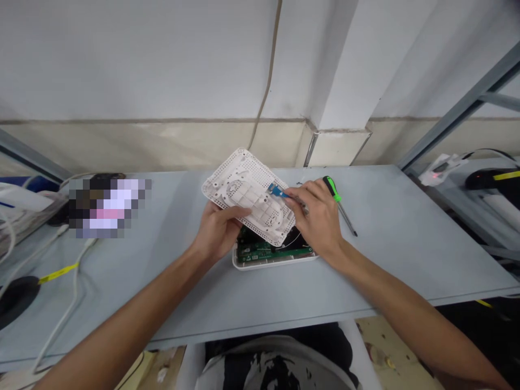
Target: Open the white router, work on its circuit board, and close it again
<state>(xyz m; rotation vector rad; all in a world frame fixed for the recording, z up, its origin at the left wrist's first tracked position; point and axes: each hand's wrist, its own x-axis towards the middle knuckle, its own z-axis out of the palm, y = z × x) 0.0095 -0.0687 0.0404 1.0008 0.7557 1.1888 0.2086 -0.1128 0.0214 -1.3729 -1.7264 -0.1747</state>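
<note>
My left hand (pixel 221 227) grips the lower left edge of a white perforated plastic cover (pixel 247 184), its thumb lying over the ribbed inner face. The cover is tilted above an opened white device housing (pixel 239 264) that holds a green circuit board (pixel 260 252). Between the fingertips of my right hand (pixel 317 214) is a small blue piece with a metal end, like a small circuit board (pixel 277 190), held against or just over the cover's inner face. Behind my right hand lies a screwdriver (pixel 332 189) with a green and black handle. The cover hides part of the board.
A pixelated area (pixel 108 208) lies at the table's left, with white cables (pixel 75 287) and a yellow tag (pixel 59 272) near it. Metal frame posts (pixel 459 103) flank the table (pixel 406 233). Black devices (pixel 491 179) sit at far right; a wall stands behind.
</note>
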